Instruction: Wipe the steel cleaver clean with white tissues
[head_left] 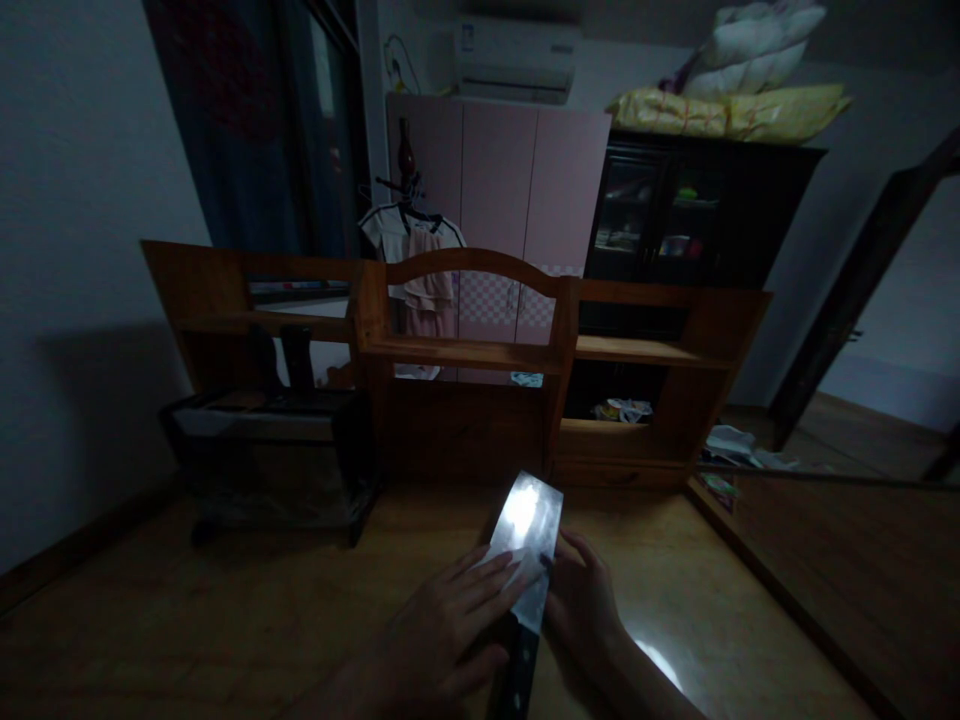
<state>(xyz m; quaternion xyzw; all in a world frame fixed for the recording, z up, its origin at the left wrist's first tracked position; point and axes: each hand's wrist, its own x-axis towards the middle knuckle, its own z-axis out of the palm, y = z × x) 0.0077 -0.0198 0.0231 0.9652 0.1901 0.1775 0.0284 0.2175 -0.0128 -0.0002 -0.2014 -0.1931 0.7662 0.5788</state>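
Note:
A cleaver (pixel 526 512) with a broad shiny blade and a black riveted handle is tilted upward in front of me, its handle toward me. My left hand (pixel 459 612) lies across the blade, fingers close together, pressing a thin white tissue or cloth (pixel 489 556) on the metal. My right hand (pixel 586 598) grips the blade from its right side, with part of the fingers hidden behind it. Neither hand is around the handle. To the left stands a dark knife holder (pixel 262 462) with two black knife handles (pixel 298 358) sticking up.
Beneath is a glossy wooden tabletop (pixel 315 610). A wooden shelf unit (pixel 465 425) runs along its back. Beyond are a pink wardrobe (pixel 495 170), hanging clothes (pixel 427 265) and a dark cabinet (pixel 705 220). A raised wooden edge (pixel 780 600) borders the right side.

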